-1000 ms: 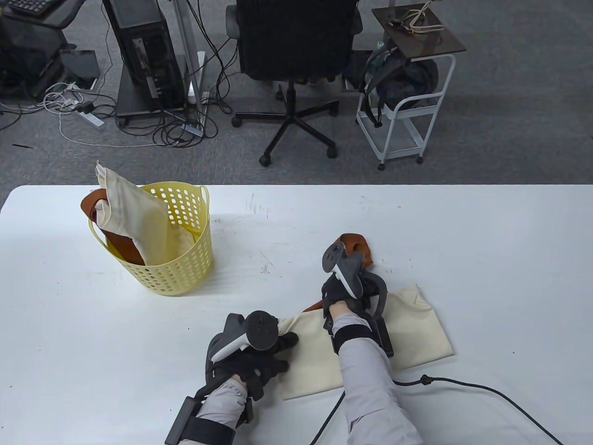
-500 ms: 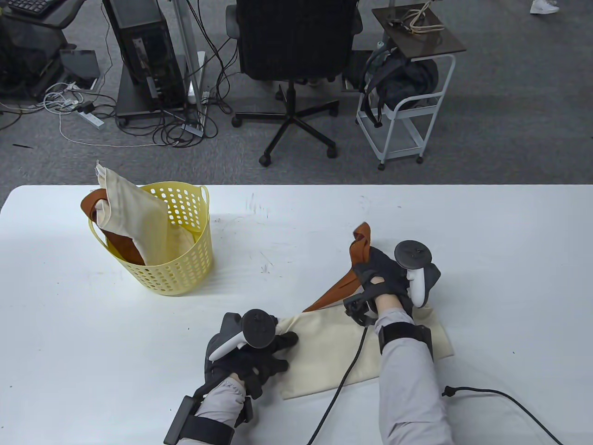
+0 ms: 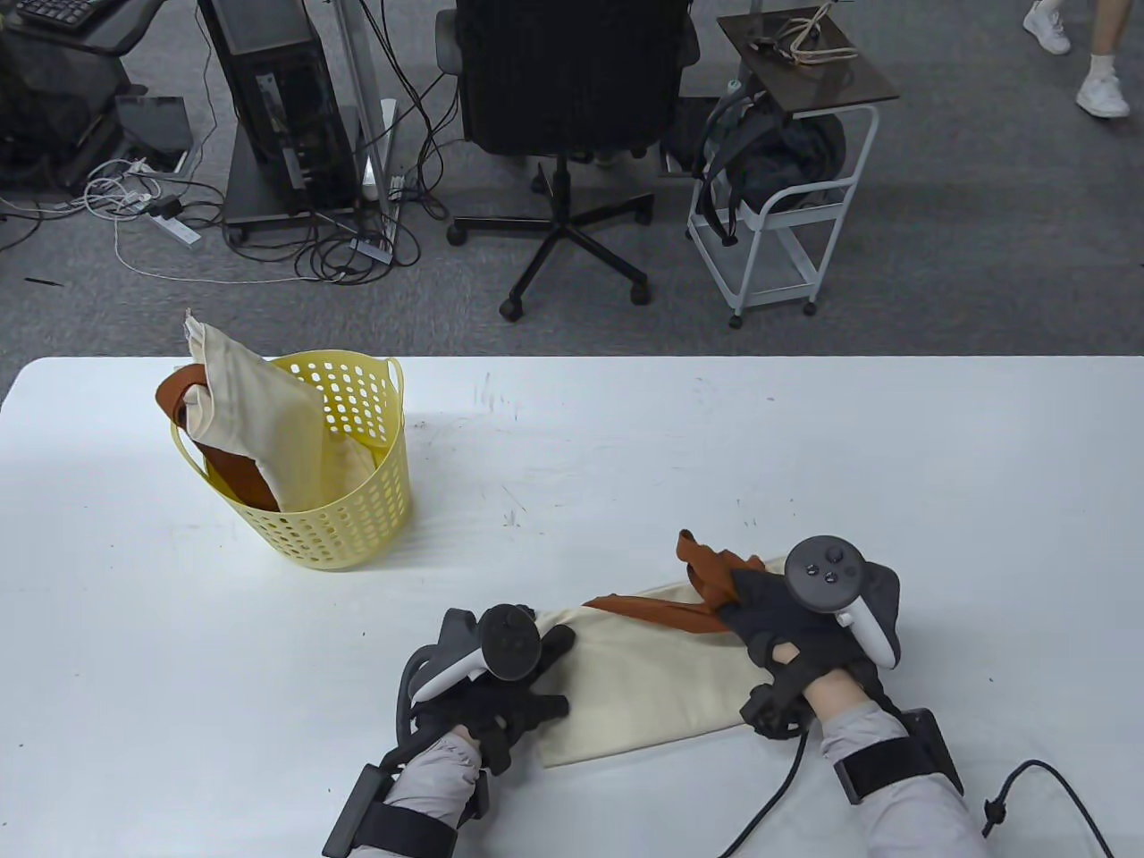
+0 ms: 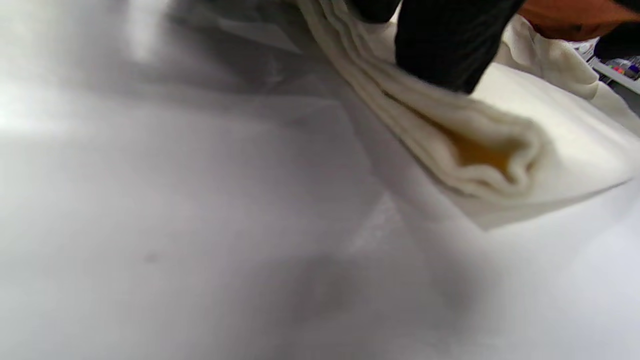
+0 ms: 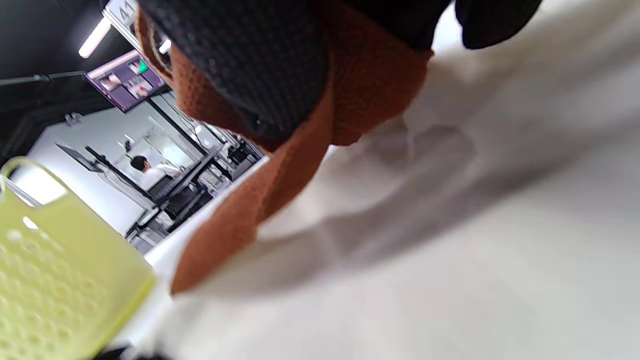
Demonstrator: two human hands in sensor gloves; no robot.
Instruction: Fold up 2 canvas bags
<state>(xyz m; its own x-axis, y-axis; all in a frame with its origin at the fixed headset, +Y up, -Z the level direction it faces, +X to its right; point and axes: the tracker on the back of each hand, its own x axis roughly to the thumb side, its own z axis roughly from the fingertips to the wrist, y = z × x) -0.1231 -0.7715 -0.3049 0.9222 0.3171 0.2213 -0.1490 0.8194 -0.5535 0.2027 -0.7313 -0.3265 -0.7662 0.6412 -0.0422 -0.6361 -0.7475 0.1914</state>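
Observation:
A cream canvas bag (image 3: 643, 688) lies folded flat on the white table (image 3: 804, 447) near the front edge. My left hand (image 3: 527, 657) presses its left end down; the left wrist view shows a gloved fingertip (image 4: 440, 55) on the layered edge of the bag (image 4: 500, 165). My right hand (image 3: 760, 608) grips the brown straps (image 3: 702, 581) and holds them over the bag's right part; the right wrist view shows the fingers (image 5: 260, 65) wrapped around a strap (image 5: 295, 165). A second cream bag (image 3: 259, 402) with brown straps stands in the yellow basket (image 3: 357, 527).
The yellow basket stands at the table's left. A black cable (image 3: 1037, 778) runs from my right wrist across the table's front right. Beyond the far edge are an office chair (image 3: 572, 107), a white cart (image 3: 786, 214) and a computer tower (image 3: 277, 107).
My right hand has pulled the brown straps from above the bag's far edge back towards me and to the right, laying them over the bag. My left hand has stayed on the bag's left end.

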